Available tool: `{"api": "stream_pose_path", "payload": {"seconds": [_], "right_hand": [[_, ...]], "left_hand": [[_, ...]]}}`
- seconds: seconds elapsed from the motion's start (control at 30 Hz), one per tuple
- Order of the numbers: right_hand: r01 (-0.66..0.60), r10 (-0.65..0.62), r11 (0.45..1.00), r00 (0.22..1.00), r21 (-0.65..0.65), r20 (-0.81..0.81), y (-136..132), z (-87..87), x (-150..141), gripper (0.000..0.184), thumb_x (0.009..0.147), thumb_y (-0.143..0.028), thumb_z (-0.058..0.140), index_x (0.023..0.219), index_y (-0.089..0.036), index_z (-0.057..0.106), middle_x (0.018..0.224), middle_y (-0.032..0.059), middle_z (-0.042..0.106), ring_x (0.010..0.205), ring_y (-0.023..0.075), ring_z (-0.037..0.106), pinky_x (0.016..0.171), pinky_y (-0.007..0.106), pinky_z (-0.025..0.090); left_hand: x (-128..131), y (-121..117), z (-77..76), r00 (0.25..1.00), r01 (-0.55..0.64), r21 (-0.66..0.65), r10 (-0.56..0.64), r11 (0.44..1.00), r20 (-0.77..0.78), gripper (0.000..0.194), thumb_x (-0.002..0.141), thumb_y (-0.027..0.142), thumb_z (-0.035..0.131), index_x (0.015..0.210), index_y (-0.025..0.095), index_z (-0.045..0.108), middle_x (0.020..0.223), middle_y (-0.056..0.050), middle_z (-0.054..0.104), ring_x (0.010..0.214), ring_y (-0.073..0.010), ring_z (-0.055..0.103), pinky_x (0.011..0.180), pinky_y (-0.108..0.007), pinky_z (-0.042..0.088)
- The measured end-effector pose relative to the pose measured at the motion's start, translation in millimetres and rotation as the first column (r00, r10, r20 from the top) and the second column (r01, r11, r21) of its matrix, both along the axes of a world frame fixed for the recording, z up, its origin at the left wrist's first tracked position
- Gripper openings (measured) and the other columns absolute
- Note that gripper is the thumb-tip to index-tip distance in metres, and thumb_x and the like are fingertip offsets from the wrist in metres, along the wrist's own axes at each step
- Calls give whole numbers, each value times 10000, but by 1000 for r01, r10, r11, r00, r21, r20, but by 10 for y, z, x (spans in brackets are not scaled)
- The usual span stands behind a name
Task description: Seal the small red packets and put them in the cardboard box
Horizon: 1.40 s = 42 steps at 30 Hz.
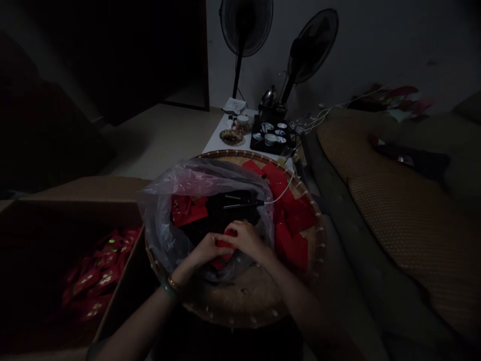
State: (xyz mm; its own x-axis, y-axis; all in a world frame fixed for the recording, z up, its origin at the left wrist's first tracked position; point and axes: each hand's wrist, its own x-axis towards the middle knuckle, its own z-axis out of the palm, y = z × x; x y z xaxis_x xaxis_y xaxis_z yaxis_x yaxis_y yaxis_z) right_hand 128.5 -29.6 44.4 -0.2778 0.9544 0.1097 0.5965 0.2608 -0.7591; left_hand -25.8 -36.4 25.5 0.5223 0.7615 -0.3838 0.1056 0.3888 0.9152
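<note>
Over the round woven basket (259, 301), both of my hands are closed around a small red packet (230, 241). My left hand (210, 248) pinches it from the left, and my right hand (244, 238) grips it from the right with curled fingers. Around them spreads a clear plastic bag (161, 205) with dark contents (203, 229) that I cannot make out. On these lies a slim black corded tool (244, 205) with a tiny red light. Folded red packets (188, 210) rest at the bag's left side. Flat red envelopes (289, 245) cover the basket's right side.
A cardboard box (82, 193) at left holds several shiny red packets (101, 271). Beyond the basket, a white table (218, 143) carries a black tea tray (259, 145) with cups. Two fans (246, 25) stand behind. A sofa with a woven mat (383, 200) runs along the right.
</note>
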Motion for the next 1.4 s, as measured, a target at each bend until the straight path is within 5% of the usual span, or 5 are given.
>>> {"api": "stream_pose_path", "payload": {"seconds": [0.37,0.53,0.7,1.03,1.4], "right_hand": [[-1,0,994,1000,107,9,429,-101,29,251,852,-383,524,743,-204,662,711,11,629,675,133,553,635,239,402],[69,-178,953,917,296,358,736,-102,353,466,802,-282,593,1247,-187,494,1171,126,559,1104,272,450,910,404,372],[-66,-78,973,809,222,582,868,-187,430,587,722,-237,690,1263,-166,473,1175,153,558,1113,292,468,893,422,381],[-161,167,981,985,-104,52,1119,120,770,465,616,-296,758,1054,-186,646,1091,85,654,1014,245,598,881,370,444],[-148,158,980,985,-136,65,1017,114,671,315,603,-286,748,905,-205,709,860,18,711,787,190,636,700,275,450]], "left_hand": [[58,118,6,989,-137,-236,145,962,17,362,414,255,844,685,111,653,595,-18,666,550,-140,602,589,-258,459],[148,294,-14,954,-267,-267,294,926,63,432,408,285,856,751,98,671,651,-58,693,573,-164,640,601,-268,484],[158,362,-133,915,-369,-252,397,895,72,450,411,300,855,770,100,672,703,-66,702,597,-171,650,581,-259,487],[214,452,-151,873,-473,-159,485,867,50,488,381,307,860,777,104,659,639,-28,682,532,-145,609,544,-255,473],[597,510,-153,837,-528,-120,539,841,94,477,395,310,855,764,106,631,583,-2,647,477,-121,579,491,-240,466]]}}
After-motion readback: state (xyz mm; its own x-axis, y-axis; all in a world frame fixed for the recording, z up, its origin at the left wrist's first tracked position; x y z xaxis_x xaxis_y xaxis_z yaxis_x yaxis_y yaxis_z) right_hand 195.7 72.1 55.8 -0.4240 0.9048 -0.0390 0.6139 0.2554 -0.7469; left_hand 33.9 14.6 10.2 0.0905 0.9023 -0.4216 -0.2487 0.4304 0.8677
